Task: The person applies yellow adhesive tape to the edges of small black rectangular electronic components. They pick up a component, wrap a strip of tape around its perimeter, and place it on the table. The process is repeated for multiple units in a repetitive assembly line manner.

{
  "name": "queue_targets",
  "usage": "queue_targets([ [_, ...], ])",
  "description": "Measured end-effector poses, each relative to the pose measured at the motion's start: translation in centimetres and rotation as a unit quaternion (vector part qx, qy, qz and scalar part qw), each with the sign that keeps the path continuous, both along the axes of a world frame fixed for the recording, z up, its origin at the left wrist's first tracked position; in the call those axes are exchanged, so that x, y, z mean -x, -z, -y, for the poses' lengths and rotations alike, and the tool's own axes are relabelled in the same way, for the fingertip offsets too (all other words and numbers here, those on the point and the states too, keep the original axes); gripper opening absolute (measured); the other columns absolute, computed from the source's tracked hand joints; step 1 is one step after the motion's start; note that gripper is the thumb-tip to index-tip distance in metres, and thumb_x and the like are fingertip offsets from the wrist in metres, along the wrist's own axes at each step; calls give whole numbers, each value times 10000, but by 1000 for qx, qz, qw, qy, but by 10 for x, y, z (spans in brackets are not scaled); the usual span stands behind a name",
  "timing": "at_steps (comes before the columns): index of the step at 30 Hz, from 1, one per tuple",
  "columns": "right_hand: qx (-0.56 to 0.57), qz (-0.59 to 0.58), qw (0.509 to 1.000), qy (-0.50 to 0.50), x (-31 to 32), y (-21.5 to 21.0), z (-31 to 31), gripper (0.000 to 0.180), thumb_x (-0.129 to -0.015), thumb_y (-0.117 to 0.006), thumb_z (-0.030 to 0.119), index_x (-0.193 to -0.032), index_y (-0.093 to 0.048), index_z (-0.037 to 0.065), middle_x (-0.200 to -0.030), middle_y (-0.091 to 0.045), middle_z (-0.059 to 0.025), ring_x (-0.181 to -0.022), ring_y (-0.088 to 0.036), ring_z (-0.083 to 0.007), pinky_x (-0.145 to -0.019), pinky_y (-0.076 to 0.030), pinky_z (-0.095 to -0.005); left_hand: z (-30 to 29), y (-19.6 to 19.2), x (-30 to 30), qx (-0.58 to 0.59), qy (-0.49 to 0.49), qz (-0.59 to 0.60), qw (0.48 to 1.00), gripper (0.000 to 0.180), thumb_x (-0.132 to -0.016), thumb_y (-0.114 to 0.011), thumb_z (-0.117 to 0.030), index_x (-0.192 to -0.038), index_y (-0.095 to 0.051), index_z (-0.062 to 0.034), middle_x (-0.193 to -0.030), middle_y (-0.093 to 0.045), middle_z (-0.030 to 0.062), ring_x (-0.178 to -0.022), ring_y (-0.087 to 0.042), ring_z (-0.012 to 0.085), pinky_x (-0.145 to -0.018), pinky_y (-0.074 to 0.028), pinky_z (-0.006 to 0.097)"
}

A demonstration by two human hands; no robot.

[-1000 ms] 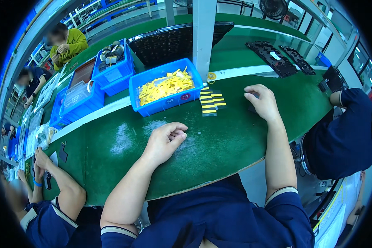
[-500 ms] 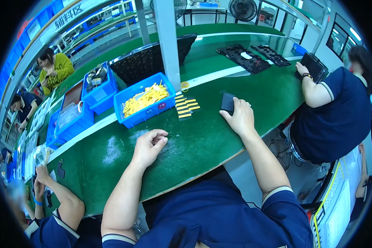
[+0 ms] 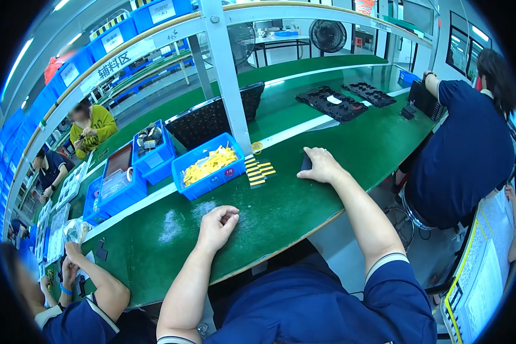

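My right hand (image 3: 323, 166) rests on the green tabletop, its thumb and fingers around a small flat black rectangular piece (image 3: 307, 163). Part of that piece is hidden by the fingers. To the left and nearer me, my left hand (image 3: 217, 228) sits at the table with its fingers curled in and nothing visible in them. Yellow-and-black striped strips (image 3: 259, 172) lie between the hands, farther back. Beside them stands a blue bin (image 3: 205, 187) of yellow pieces.
More blue bins (image 3: 155, 165) stand at the left. A metal post (image 3: 230, 80) rises behind the strips. Black perforated panels (image 3: 332, 104) lie at the far right. A co-worker (image 3: 447, 143) handles a black panel at right; another's hands (image 3: 71, 261) work at lower left.
The view has tilted up, so the scene sits lower. My right hand keeps hold of the black piece; my left fingers curl more. The right co-worker's panel now stands upright, with small black pieces beside it.
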State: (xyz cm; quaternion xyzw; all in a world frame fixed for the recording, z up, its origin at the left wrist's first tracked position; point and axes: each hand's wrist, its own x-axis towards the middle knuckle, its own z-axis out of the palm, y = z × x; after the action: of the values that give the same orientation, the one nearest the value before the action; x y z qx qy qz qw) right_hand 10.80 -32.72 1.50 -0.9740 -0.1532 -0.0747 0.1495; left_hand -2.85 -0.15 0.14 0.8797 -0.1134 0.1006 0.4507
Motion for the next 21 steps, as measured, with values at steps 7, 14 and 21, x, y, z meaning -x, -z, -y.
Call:
queue_targets([
  [7, -12, 136, 988, -71, 76, -12, -44, 825, -616, -798, 348, -1273, -454, -14, -1067, -515, -183, -1028, -515, -345, -928, -426, -417, 17, 1, 19, 14, 15, 7, 1000, 200, -830, -643, -92, -1012, -648, -10, -892, -665, 100, -739, -640, 151, -666, -516, 269],
  [14, -71, 179, 961, -201, 106, -30, -74, 654, -634, -742, 50, -1231, -478, 9, -980, -510, -135, -893, -529, -313, -783, -461, -394, 68, -2, -6, 83, 58, -114, 988, 348, -866, -610, -50, -1193, -525, 35, -1005, -659, 90, -881, -614, 124, -796, -487, 254],
  [21, -153, 103, 948, -261, 87, -42, -58, 625, -725, -727, 167, -1277, -476, 21, -1199, -500, -191, -1100, -515, -365, -933, -439, -417, 81, 0, -16, 163, 85, -167, 969, 193, -868, -607, -16, -1055, -570, 15, -930, -650, 58, -819, -610, 111, -756, -502, 266],
])
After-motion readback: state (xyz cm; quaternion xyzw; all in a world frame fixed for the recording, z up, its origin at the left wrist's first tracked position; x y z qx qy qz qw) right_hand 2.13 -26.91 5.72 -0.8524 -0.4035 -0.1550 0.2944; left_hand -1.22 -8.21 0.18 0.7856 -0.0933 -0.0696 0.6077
